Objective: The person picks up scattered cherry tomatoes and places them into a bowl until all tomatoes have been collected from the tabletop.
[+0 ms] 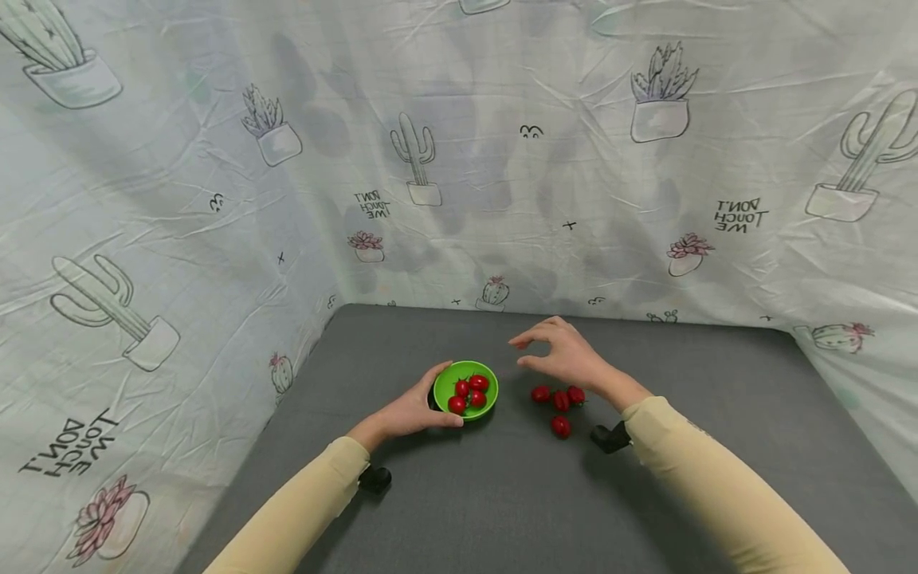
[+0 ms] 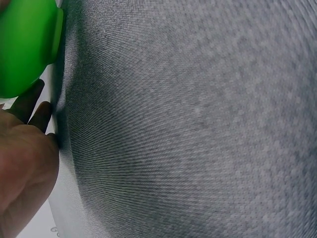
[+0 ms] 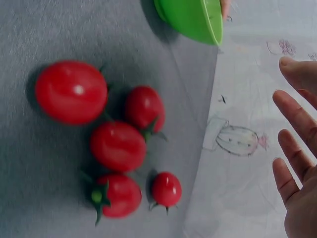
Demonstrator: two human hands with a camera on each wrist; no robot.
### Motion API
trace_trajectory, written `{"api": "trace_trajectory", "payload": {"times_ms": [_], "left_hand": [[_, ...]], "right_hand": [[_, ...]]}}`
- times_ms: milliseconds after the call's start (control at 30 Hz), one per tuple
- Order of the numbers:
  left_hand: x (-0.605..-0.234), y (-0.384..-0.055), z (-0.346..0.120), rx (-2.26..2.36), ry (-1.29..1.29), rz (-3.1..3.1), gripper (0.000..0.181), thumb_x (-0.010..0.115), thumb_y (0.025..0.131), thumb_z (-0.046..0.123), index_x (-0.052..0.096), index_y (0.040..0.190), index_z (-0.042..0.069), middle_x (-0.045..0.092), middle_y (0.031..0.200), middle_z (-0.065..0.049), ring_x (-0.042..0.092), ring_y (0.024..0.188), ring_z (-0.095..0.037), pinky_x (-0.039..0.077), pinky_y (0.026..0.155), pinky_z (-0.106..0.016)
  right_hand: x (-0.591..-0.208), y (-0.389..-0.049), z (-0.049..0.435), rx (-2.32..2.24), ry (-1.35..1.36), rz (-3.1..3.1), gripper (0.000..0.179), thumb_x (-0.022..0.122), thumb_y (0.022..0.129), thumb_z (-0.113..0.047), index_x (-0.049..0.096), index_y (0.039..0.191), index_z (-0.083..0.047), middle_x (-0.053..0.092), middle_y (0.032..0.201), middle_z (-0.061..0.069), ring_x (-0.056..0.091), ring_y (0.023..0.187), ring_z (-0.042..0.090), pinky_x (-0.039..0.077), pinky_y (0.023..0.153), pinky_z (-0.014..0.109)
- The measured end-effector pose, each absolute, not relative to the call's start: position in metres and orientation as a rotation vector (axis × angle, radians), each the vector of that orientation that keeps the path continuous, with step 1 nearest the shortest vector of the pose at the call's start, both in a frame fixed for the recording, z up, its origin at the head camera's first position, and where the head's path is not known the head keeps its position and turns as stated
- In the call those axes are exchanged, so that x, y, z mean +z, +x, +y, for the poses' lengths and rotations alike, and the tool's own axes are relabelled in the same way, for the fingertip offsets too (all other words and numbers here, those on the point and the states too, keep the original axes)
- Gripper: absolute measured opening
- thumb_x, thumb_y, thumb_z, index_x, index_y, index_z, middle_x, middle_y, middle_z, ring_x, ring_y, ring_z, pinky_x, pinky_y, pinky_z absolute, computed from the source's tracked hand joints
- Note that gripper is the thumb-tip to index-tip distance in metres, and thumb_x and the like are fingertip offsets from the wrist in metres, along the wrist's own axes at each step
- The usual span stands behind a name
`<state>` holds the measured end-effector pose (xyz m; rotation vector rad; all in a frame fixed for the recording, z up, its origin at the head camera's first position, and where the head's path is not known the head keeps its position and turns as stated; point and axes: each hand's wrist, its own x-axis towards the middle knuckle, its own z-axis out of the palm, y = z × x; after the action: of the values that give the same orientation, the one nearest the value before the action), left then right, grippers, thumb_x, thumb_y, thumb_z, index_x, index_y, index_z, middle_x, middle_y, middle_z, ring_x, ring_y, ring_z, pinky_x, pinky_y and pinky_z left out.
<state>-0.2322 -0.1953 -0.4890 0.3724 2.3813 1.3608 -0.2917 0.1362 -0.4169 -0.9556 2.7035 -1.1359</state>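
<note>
My left hand [image 1: 414, 410] grips a small green bowl [image 1: 446, 383] from its left side, thumb at the near rim and fingers round the far side. Several red cherry tomatoes [image 1: 477, 398] lie inside it. In the left wrist view the bowl's outer wall [image 2: 25, 47] shows above the fingers. To the right, my right hand [image 1: 568, 355] hovers over the table with fingers spread and nothing between them. Below it several loose cherry tomatoes [image 1: 561, 426] lie close together. The right wrist view shows them large, with green stems on some.
A dark grey cloth-like table top [image 1: 459, 494] lies under everything. Behind and to the left hangs a pale curtain [image 1: 502, 199] printed with cacti, meeting the table's back edge. Black wrist mounts [image 1: 610, 437] sit below both forearms.
</note>
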Motion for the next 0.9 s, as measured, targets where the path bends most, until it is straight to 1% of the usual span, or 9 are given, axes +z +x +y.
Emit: {"api": "trace_trajectory", "payload": {"times_ms": [133,233,300,533,767,900], "left_hand": [[-0.49,-0.232,-0.196,1.352,0.37,2.389,0.109,0.086,0.082,0.045,0.017,0.165,0.029,0.022,0.166,-0.004,0.023,0.151,-0.027,0.028,0.115,-0.057],[-0.491,-0.232,-0.196,1.354,0.376,2.391,0.11,0.086,0.082,0.047,0.017,0.165,0.028,0.022,0.166,-0.004,0.023,0.151,-0.027,0.028,0.116,-0.057],[-0.491,-0.233,-0.196,1.352,0.379,2.394,0.111,0.087,0.081,0.048,0.017,0.165,0.027,0.022,0.166,-0.004,0.023,0.151,-0.027,0.028,0.116,-0.057],[-0.492,-0.233,-0.195,1.345,0.38,2.405,0.11,0.087,0.081,0.047,0.018,0.165,0.028,0.024,0.166,-0.004,0.024,0.151,-0.026,0.027,0.116,-0.056],[-0.492,-0.233,-0.195,1.344,0.391,2.404,0.11,0.087,0.082,0.046,0.018,0.165,0.026,0.024,0.165,-0.004,0.025,0.151,-0.026,0.027,0.116,-0.056],[-0.491,-0.233,-0.194,1.346,0.379,2.398,0.108,0.086,0.083,0.042,0.018,0.165,0.026,0.024,0.165,-0.004,0.025,0.151,-0.026,0.027,0.116,-0.056]], "right_hand": [[-0.415,-0.293,0.148,-1.141,-0.942,2.727,0.031,0.079,0.093,-0.031,0.074,0.124,-0.028,0.07,0.115,-0.006,0.046,0.123,0.02,0.039,0.102,0.053],[-0.414,-0.294,0.156,-1.146,-0.925,2.737,0.031,0.078,0.094,-0.031,0.074,0.124,-0.027,0.07,0.116,-0.006,0.045,0.125,0.021,0.038,0.102,0.054],[-0.413,-0.293,0.161,-1.149,-0.917,2.74,0.032,0.078,0.094,-0.031,0.074,0.125,-0.026,0.07,0.117,-0.004,0.045,0.126,0.022,0.037,0.102,0.056],[-0.418,-0.293,0.176,-1.143,-0.88,2.767,0.031,0.079,0.093,-0.028,0.074,0.124,-0.024,0.07,0.115,-0.007,0.046,0.124,0.023,0.038,0.102,0.056],[-0.426,-0.291,0.19,-1.085,-0.84,2.811,0.031,0.079,0.094,-0.024,0.075,0.125,-0.02,0.071,0.114,-0.001,0.047,0.122,0.027,0.038,0.1,0.058],[-0.431,-0.289,0.2,-1.056,-0.828,2.816,0.034,0.078,0.094,-0.028,0.074,0.127,-0.018,0.07,0.116,0.002,0.047,0.122,0.029,0.038,0.098,0.059]]}}
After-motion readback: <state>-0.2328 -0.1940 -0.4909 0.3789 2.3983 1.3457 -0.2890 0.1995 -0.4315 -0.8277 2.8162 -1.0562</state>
